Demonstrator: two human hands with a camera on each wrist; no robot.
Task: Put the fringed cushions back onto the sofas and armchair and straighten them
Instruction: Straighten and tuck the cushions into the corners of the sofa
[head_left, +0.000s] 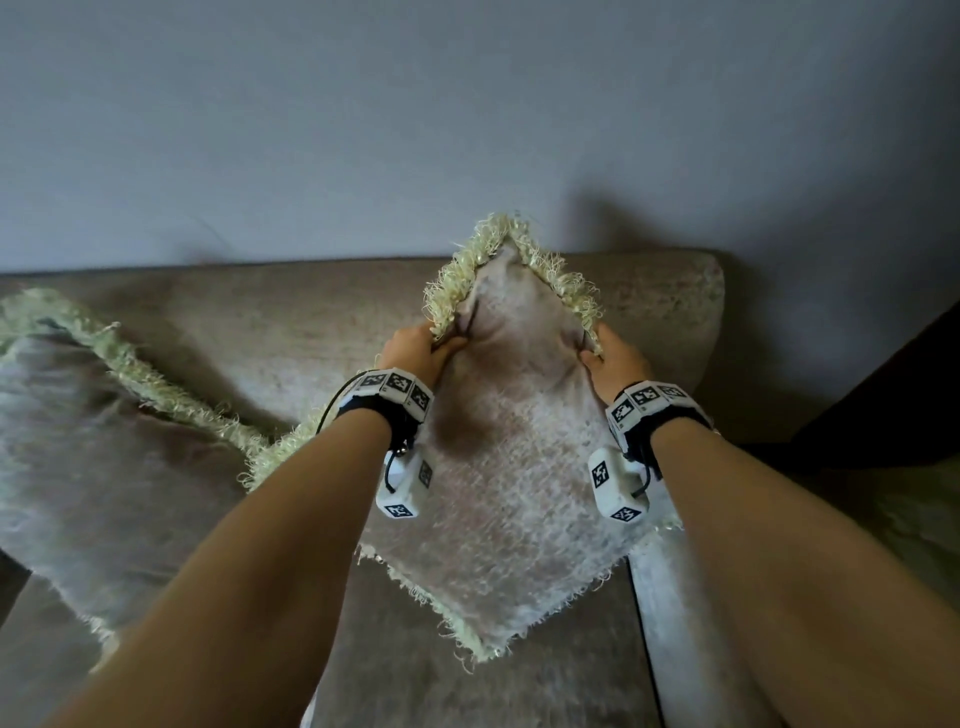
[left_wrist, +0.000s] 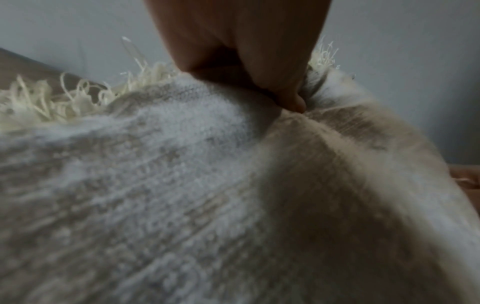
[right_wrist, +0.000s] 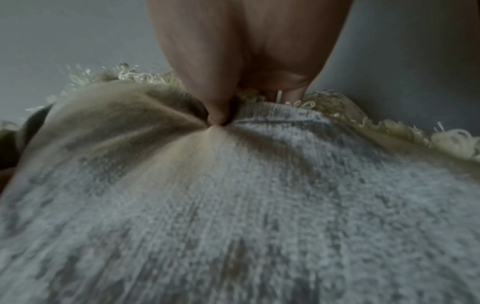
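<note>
A pale woven cushion (head_left: 519, 478) with cream fringe stands on one corner like a diamond against the sofa's backrest (head_left: 291, 322). My left hand (head_left: 421, 348) pinches its upper left edge, thumb dug into the fabric (left_wrist: 182, 164). My right hand (head_left: 610, 358) pinches the upper right edge, creasing the cloth (right_wrist: 233, 195) around the thumb. A second fringed cushion (head_left: 88, 441) leans on the sofa at the left, its corner touching the held one.
The beige sofa seat (head_left: 467, 691) lies below the cushion. A plain grey wall (head_left: 467, 114) rises behind the backrest. A dark armrest or furniture edge (head_left: 883, 395) stands at the right.
</note>
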